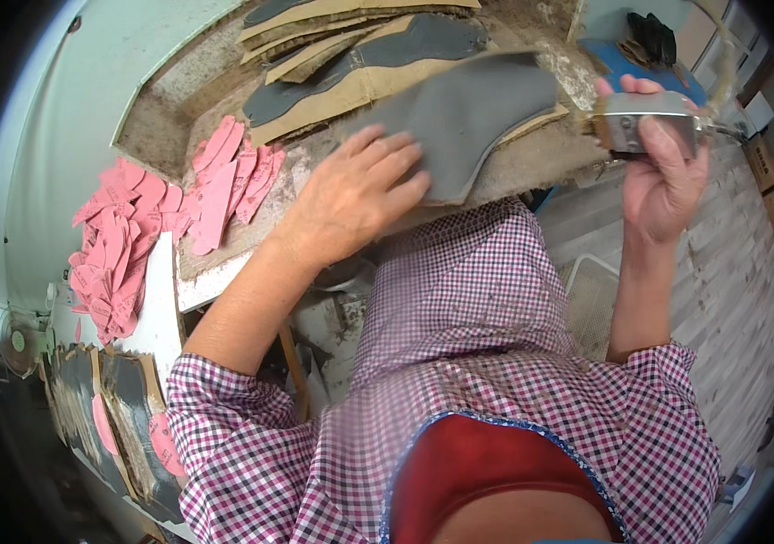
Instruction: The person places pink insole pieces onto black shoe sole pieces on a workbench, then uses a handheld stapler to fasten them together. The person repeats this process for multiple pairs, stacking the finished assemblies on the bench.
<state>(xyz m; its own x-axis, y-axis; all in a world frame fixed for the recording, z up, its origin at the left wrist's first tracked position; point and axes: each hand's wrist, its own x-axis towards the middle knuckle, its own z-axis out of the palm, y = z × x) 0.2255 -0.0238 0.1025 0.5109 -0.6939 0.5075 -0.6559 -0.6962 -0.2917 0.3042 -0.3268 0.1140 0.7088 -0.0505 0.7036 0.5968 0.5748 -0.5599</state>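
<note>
Grey sheet (477, 113) lies at the near edge of the bench (532, 163). The person's hands are apart: the left hand (346, 199), fingers loosely spread and blurred, is over the sheet's left end, probably to steady it; the right hand (663, 195) grips a boxy metal tool (636, 107) off its right end. Behind, grey-and-tan pieces (314, 95) are stacked; pink slips (115, 258) heap leftward, perhaps for easy reach.

The left-hand fingers (396, 163) are blurred, and the top edge cuts off the stacked panels (369, 60).
</note>
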